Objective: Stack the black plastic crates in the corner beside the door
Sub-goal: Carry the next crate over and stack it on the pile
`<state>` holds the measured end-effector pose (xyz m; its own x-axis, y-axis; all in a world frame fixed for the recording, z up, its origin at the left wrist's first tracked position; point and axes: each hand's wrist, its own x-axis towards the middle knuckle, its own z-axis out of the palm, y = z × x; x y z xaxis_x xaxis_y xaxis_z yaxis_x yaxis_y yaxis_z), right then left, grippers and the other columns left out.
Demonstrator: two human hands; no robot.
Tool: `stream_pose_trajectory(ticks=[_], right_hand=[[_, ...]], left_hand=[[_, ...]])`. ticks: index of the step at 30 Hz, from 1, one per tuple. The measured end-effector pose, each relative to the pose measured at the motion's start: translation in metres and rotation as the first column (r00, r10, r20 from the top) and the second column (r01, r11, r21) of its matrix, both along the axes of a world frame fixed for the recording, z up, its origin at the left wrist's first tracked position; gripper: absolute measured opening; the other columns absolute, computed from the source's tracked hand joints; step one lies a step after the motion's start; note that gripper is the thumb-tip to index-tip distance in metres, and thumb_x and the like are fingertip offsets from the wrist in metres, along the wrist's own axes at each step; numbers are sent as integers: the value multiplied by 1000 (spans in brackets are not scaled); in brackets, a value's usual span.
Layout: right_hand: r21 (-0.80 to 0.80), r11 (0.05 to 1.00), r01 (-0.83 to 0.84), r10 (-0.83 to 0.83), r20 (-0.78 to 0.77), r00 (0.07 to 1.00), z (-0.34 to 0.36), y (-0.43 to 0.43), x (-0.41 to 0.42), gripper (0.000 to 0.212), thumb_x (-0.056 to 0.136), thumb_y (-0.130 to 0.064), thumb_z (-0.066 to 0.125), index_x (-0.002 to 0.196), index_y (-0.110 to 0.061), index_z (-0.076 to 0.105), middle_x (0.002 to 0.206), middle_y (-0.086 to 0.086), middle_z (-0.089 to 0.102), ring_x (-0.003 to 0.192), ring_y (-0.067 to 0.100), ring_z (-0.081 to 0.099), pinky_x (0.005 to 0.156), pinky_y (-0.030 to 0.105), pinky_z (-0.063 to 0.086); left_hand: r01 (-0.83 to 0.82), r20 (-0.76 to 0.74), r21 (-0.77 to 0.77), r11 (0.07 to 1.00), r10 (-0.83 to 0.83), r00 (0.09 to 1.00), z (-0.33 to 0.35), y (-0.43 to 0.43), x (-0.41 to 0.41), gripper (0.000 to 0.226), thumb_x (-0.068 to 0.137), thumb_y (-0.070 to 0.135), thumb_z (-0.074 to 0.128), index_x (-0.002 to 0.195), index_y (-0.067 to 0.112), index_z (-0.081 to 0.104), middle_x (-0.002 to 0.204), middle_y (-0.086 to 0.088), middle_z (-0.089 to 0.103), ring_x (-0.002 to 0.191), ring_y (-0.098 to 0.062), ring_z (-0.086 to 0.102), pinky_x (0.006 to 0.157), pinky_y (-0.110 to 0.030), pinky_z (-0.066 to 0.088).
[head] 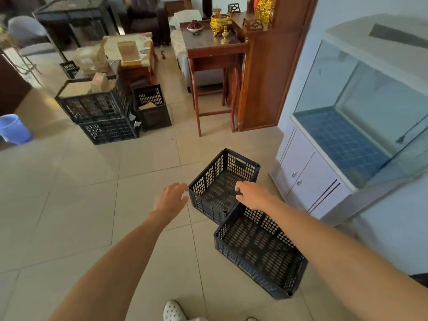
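Two empty black plastic crates sit side by side on the tiled floor. The farther crate [223, 181] is smaller in view; the nearer crate [259, 251] touches its near right corner. My left hand [170, 200] hovers just left of the farther crate's near corner, fingers spread, holding nothing. My right hand [253, 194] is over that crate's near right rim, fingers curled down at the rim; whether it grips the rim is unclear. More black crates stand stacked at the far left [97, 112], with another pair [151, 107] beside them.
An empty glass aquarium [361, 107] on a white cabinet [308, 181] stands right of the crates. A tall wooden table [215, 54] and wooden cabinet [273, 66] are beyond. A blue bucket [14, 129] sits far left. Open floor lies to the left. My shoe [173, 311] shows below.
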<state>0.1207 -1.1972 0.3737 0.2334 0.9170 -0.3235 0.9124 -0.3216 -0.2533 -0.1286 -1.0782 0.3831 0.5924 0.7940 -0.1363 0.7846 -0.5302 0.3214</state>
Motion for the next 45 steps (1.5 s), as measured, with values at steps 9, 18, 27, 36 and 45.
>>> stream_pose_trajectory(ticks=[9,18,27,36,45], right_hand=[[-41,987,155,-157,-33,987,-25,165,-27,30,96,-35,46,122,-20,50,122,3,56,108,24,57,90,45,49],[-82,925,372,-377,-70,923,-75,229,-24,24,96,-34,48,116,-22,52,111,-1,58,91,17,58,78,36,53],[-210,803,558,-582,-69,811,-120,256,66,25,97,-30,48,116,-16,54,93,-4,56,75,9,55,60,25,44],[-191,705,683,-706,-98,701,-120,321,151,28,96,-30,47,119,-16,53,108,2,60,87,16,58,72,34,52],[-335,471,816,-881,-130,455,-173,307,174,33,98,-23,44,128,-12,51,124,11,59,103,26,60,80,35,46]], left_hand=[[76,-40,-21,997,-77,996,-20,196,-48,27,95,25,57,121,21,61,116,-1,64,106,-24,61,85,-36,48],[288,-76,-82,954,-294,953,-51,314,8,28,95,26,55,121,21,61,118,-1,63,107,-25,61,85,-37,48],[450,-164,-123,885,-465,870,-77,396,123,28,96,29,56,123,25,59,119,2,62,108,-22,60,84,-35,46],[529,-189,-174,831,-555,810,-79,466,230,29,96,29,54,125,24,58,121,1,62,111,-23,59,88,-37,48],[556,-134,-371,744,-636,760,-148,488,304,30,95,31,58,123,21,59,122,1,63,112,-21,58,94,-38,47]])
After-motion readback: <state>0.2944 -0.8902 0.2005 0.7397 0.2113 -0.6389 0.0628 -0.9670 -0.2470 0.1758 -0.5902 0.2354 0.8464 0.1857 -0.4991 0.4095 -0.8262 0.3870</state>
